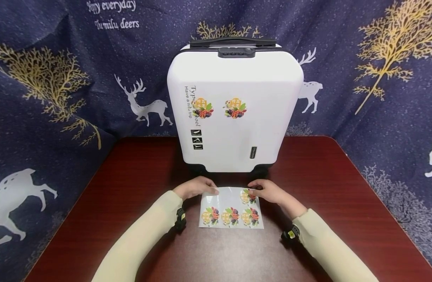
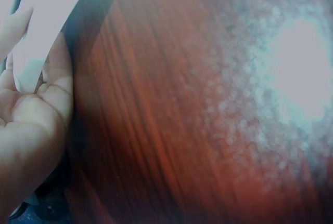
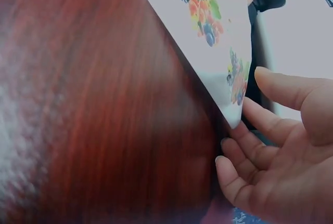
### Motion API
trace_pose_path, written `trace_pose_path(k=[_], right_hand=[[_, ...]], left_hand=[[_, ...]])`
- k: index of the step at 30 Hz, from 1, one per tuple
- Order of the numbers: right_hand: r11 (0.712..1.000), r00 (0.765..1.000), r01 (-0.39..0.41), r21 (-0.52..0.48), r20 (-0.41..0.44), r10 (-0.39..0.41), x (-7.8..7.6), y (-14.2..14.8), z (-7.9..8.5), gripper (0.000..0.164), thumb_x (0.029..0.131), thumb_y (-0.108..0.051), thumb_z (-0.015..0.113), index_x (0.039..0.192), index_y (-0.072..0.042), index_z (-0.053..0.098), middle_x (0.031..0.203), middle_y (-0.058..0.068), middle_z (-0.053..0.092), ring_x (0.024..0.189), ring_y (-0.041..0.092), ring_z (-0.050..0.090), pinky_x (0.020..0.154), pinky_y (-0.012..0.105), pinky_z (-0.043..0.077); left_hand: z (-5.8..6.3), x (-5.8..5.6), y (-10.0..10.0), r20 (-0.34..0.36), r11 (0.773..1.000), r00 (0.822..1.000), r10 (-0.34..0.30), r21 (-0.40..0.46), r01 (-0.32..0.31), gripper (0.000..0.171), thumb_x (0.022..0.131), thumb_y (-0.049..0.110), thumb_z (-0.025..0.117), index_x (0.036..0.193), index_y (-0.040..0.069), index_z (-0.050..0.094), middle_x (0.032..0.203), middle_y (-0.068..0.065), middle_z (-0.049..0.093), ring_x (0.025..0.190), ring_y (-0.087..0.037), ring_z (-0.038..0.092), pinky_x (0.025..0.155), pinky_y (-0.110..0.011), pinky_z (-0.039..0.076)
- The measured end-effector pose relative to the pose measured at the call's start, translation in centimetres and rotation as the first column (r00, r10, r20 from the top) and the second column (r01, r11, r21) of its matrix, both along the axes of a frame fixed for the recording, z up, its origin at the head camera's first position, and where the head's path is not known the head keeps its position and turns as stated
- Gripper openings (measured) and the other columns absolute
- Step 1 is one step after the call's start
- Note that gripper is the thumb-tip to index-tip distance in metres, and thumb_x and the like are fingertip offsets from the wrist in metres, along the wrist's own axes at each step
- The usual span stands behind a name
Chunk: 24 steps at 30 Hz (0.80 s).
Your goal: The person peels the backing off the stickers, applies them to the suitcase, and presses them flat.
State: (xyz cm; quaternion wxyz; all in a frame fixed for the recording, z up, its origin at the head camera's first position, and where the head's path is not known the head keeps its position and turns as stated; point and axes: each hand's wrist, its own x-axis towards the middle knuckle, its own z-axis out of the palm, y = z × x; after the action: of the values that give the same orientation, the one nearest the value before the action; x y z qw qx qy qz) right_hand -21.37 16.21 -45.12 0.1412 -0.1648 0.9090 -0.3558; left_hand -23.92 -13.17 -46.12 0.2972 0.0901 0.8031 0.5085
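A white sticker sheet (image 1: pixel 224 199) with several fruit stickers (image 1: pixel 231 216) is held over the table in front of the suitcase. My left hand (image 1: pixel 198 187) pinches its upper left corner, thumb on the front and fingers behind, as the left wrist view also shows. At the upper right corner is my right hand (image 1: pixel 270 192), beside a single fruit sticker (image 1: pixel 249 196). In the right wrist view the right thumb (image 3: pixel 281 86) stands apart from the sheet, while the fingers reach behind its edge. Two matching fruit stickers, one left (image 1: pixel 202 108) and one right (image 1: pixel 235 108), are on the suitcase front.
The white suitcase (image 1: pixel 269 109) stands upright at the back of the dark red table (image 1: pixel 318 176), its black handle (image 1: pixel 233 42) on top. Behind it hangs a blue cloth (image 1: pixel 138 58) with deer and gold trees. Each wrist wears a small black camera (image 1: pixel 290 234).
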Motion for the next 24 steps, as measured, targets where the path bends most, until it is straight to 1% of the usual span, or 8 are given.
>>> trace_pose_path(k=[4,9,13,17,21,22,24], right_hand=[[1.000,1.000,-0.015,-0.014,0.024,0.015,-0.3,0.0,-0.3,0.034,0.097,-0.020,0.066,0.119,0.006,0.069,0.114,0.022,0.072,0.096,0.023,0.064,0.082,0.034,0.054],[0.999,1.000,-0.022,-0.048,0.016,0.023,-0.5,0.0,-0.6,0.024,0.097,-0.015,0.066,0.109,0.006,0.070,0.100,0.017,0.073,0.088,0.017,0.060,0.078,0.029,0.050],[0.998,1.000,-0.012,-0.067,0.008,0.013,-0.5,0.0,-0.7,0.018,0.096,-0.012,0.067,0.103,0.005,0.070,0.093,0.015,0.072,0.083,0.015,0.058,0.075,0.028,0.049],[0.998,1.000,0.003,-0.069,0.009,-0.003,-0.3,0.0,-0.7,0.015,0.095,-0.011,0.067,0.100,0.004,0.069,0.092,0.015,0.071,0.082,0.014,0.060,0.074,0.027,0.050],[0.997,1.000,0.003,-0.076,0.003,-0.003,-0.1,-0.1,-0.7,0.014,0.095,-0.009,0.067,0.098,0.005,0.068,0.090,0.015,0.070,0.080,0.014,0.060,0.072,0.027,0.051],[0.997,1.000,0.005,-0.077,0.003,-0.005,-0.1,-0.1,-0.7,0.013,0.095,-0.008,0.067,0.098,0.004,0.068,0.089,0.014,0.070,0.080,0.014,0.060,0.072,0.027,0.050],[0.997,1.000,0.004,-0.081,0.003,-0.004,0.0,-0.1,-0.6,0.012,0.095,-0.008,0.067,0.097,0.004,0.068,0.089,0.014,0.070,0.080,0.014,0.060,0.072,0.027,0.050]], left_hand=[[-0.1,-0.1,0.0,0.005,1.000,1.000,0.000,0.007,0.000,0.014,0.092,0.007,0.070,0.100,-0.005,0.070,0.078,0.003,0.068,0.070,-0.007,0.062,0.069,-0.021,0.053],[-0.1,-0.2,0.0,-0.007,1.000,1.000,-0.012,0.001,0.012,0.015,0.092,0.007,0.071,0.100,-0.006,0.070,0.078,0.002,0.069,0.070,-0.007,0.062,0.069,-0.022,0.053],[-0.1,-0.3,0.2,-0.033,0.999,0.999,-0.037,-0.034,0.036,0.018,0.091,0.008,0.072,0.101,-0.006,0.071,0.080,0.000,0.071,0.070,-0.007,0.063,0.069,-0.022,0.053],[0.3,-0.4,0.3,-0.068,0.992,0.994,-0.087,-0.101,0.080,0.023,0.090,0.012,0.073,0.106,-0.005,0.073,0.087,-0.007,0.075,0.072,-0.008,0.064,0.071,-0.022,0.053],[0.6,-0.6,0.5,-0.084,0.975,0.987,-0.139,-0.188,0.122,0.028,0.089,0.015,0.075,0.112,-0.002,0.074,0.095,-0.010,0.076,0.076,-0.009,0.064,0.073,-0.023,0.054],[0.7,-0.7,0.7,-0.098,0.967,0.982,-0.162,-0.216,0.138,0.028,0.089,0.016,0.075,0.112,-0.001,0.074,0.097,-0.010,0.076,0.077,-0.009,0.064,0.073,-0.023,0.054],[1.0,-0.7,1.2,-0.145,0.942,0.964,-0.225,-0.287,0.176,0.029,0.088,0.017,0.076,0.112,0.001,0.075,0.101,-0.010,0.076,0.079,-0.009,0.063,0.074,-0.022,0.053]])
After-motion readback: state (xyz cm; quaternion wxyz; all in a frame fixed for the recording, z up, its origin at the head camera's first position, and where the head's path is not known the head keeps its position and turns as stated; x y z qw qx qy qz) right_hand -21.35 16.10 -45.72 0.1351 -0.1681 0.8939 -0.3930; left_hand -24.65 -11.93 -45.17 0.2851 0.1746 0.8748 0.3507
